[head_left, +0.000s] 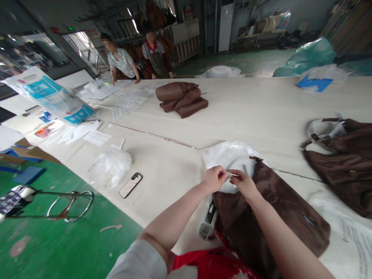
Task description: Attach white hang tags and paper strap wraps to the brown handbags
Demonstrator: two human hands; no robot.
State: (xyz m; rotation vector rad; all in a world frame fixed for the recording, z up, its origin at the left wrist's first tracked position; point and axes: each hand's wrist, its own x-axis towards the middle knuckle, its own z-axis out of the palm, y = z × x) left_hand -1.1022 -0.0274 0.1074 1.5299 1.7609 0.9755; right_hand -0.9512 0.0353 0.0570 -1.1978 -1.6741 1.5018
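My left hand (pixel 215 178) and my right hand (pixel 242 183) meet at the opening of a brown bag (pixel 279 201). Both are closed in a pinch on a small piece of clear plastic (pixel 229 175) stretched between the fingertips. The bag lies on its side on the table, its body reaching to the right under my right forearm. White wrapping (pixel 223 152) spreads behind my hands, around the bag's opening. A grey and black device (pixel 208 219) lies against the bag below my left wrist; I cannot make out its kind.
More brown bags (pixel 343 155) lie at the right, and folded brown pieces (pixel 183 99) farther back. A phone (pixel 130 185) and crumpled plastic (pixel 112 166) are to the left. A large printed plastic package (pixel 52 97) stands at the far left. Two people stand across the table (pixel 247 104).
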